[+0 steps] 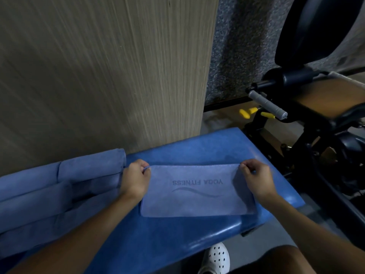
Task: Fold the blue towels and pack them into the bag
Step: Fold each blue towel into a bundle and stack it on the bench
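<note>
The left hand (135, 179) and right hand (257, 179) pinch 2 far corners of the blue towel (197, 202), presumably stretching it flat on the desk (197, 151) for folding.

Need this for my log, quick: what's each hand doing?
Left hand: pinching the far left corner of the towel.
Right hand: pinching its far right corner.

Towel pile (39, 194) cut off left — white shoe (216, 258) cut off below
</note>
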A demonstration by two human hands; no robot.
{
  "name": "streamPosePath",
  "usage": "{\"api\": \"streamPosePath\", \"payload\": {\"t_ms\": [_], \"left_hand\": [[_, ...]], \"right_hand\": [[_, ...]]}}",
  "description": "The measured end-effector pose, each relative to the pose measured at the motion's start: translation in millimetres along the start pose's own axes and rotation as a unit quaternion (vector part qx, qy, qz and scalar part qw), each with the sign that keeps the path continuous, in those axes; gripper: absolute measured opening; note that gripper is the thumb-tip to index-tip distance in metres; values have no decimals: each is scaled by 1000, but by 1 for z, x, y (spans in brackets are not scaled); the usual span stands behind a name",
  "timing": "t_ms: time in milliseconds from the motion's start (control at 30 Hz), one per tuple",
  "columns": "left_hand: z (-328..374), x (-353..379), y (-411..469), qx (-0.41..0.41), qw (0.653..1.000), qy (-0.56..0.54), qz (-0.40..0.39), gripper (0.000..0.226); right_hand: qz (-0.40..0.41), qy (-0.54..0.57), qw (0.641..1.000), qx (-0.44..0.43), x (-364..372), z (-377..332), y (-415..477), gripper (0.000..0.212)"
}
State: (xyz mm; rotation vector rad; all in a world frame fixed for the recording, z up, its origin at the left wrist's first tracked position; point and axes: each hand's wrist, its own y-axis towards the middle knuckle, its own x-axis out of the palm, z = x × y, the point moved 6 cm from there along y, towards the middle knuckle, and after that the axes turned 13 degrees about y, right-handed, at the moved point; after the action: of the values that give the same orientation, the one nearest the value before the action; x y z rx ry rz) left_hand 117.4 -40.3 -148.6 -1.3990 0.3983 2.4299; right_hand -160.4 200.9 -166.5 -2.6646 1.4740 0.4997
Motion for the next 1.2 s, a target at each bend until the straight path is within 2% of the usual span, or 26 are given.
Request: {"api": "streamPosePath", "payload": {"t_ms": [300,433,533,600,667,733,800,933,1067,1200], "left_hand": [[-7,17,5,7,1000,18,7,15],[-10,23,5,5,1000,10,1,2],[-10,24,-1,6,1000,5,-4,30],[-1,20,-12,71,994,71,34,37],[20,23,-33,211,965,145,60,46],[41,38,-52,311,933,178,18,51],[51,59,-63,354,909,217,-24,53],[36,81,-66,348,891,285,-62,57],[30,79,-63,336,892,293,-81,60],[25,75,-59,326,894,296,-83,62]], "right_hand": [[-5,-41,999,-6,8,4,3,12],[-10,-56,998,2,7,6,2,11],[-14,-104,994,6,4,11,3,5],[8,-202,979,-14,2,8,0,23],[15,-284,953,-102,13,-14,-15,33],[-47,-324,921,-212,47,-38,-40,42],[-130,-352,890,-259,87,-41,-64,49],[-215,-414,862,-201,114,-10,-78,60],[-217,-439,854,-176,100,4,-75,67],[-173,-451,865,-138,78,10,-69,63]]}}
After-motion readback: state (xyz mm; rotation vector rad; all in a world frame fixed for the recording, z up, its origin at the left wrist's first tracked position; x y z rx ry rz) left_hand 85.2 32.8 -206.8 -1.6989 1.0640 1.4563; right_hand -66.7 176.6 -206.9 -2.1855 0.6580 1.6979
